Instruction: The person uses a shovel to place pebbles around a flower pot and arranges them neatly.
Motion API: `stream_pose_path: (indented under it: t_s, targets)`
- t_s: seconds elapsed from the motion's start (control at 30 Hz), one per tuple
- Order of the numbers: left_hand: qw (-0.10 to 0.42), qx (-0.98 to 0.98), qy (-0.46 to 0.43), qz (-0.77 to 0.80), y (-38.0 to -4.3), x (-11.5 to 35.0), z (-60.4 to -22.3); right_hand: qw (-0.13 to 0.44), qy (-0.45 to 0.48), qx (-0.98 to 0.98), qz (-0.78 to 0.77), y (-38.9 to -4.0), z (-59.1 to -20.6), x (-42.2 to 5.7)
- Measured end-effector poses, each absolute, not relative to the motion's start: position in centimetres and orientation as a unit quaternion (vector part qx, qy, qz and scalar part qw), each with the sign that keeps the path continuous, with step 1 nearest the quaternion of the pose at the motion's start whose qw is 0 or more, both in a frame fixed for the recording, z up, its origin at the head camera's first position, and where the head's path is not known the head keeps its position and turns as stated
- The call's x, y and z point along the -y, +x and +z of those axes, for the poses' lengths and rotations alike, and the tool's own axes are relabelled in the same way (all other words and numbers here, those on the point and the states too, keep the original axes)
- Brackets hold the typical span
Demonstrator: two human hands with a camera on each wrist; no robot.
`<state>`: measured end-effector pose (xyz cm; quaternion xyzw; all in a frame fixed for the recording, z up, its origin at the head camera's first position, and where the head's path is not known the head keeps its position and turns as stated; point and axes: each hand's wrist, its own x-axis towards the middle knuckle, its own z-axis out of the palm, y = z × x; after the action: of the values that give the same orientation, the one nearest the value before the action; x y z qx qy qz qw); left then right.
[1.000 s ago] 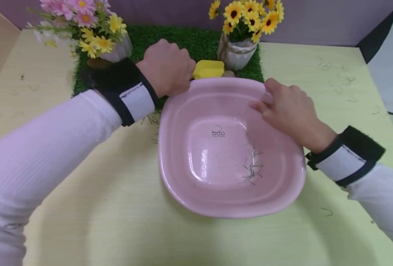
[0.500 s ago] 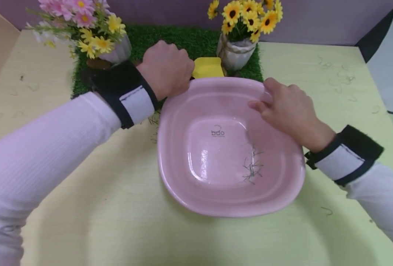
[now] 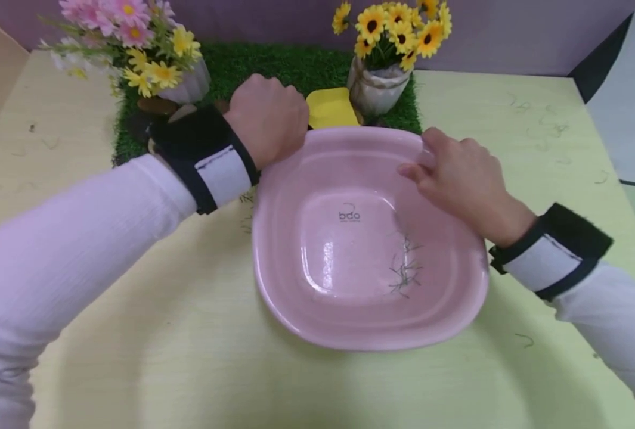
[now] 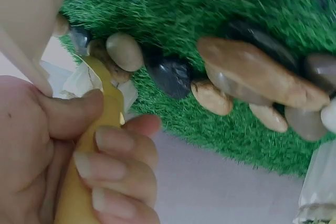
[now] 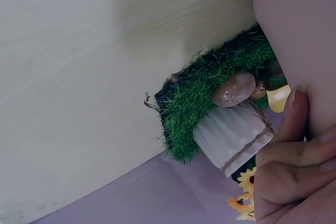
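Note:
My left hand (image 3: 270, 122) is curled round the yellow handle of a small shovel (image 4: 107, 100), close to the far left rim of a pink basin. The shovel's yellow blade (image 3: 331, 108) shows just behind the far rim, over the turf mat. My right hand (image 3: 462, 182) grips the far right rim of the pink basin (image 3: 371, 335), thumb inside and the other fingers over the outer side. The basin tilts toward me. Loose green grass strands (image 3: 405, 271) lie on its inner floor. The shovel's handle is hidden by my hand in the head view.
Behind the basin lies an artificial turf mat (image 3: 274, 59) with several stones (image 4: 173, 74) on it. A white pot of yellow flowers (image 3: 376, 89) stands at its right, a pot of pink and yellow flowers (image 3: 185, 80) at its left. Grass bits dot the table (image 3: 199, 369).
The shovel blade has tipped so that more of its face shows, and its edge has shifted slightly left. My left hand has lowered a little. My right hand keeps its grip on the basin.

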<state>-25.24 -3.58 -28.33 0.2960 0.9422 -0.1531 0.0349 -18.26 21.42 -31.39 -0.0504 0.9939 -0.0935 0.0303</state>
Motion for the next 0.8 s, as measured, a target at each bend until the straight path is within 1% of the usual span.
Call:
stream_pose_path:
  t_s: [0.17,0.33,0.4,0.5,0.63,0.8]
  targets:
    - [0.054,-0.958,0.265,-0.093,-24.8,3.8,-28.6,0.031,-0.046,-0.994,-0.092,-18.3,-31.5,-21.5]
    - [0.116,-0.969,0.217,-0.020,-25.0,4.7,-28.6,0.024,-0.048,-0.994,-0.098,-18.2,-31.8,-21.4]
    - [0.126,-0.971,0.205,-0.010,-25.3,5.4,-28.4,0.021,-0.051,-0.993,-0.100,-18.2,-31.8,-21.3]
    - [0.101,-0.976,0.195,0.009,-25.4,6.8,-27.9,0.014,-0.057,-0.993,-0.100,-18.2,-31.9,-21.3]
    - [0.045,-0.982,0.173,0.053,-25.0,9.4,-27.6,0.011,-0.059,-0.994,-0.095,-18.3,-31.8,-21.2]
    - [-0.024,-0.981,0.134,0.140,-24.3,12.7,-27.7,0.021,-0.056,-0.994,-0.096,-18.4,-31.8,-21.2]
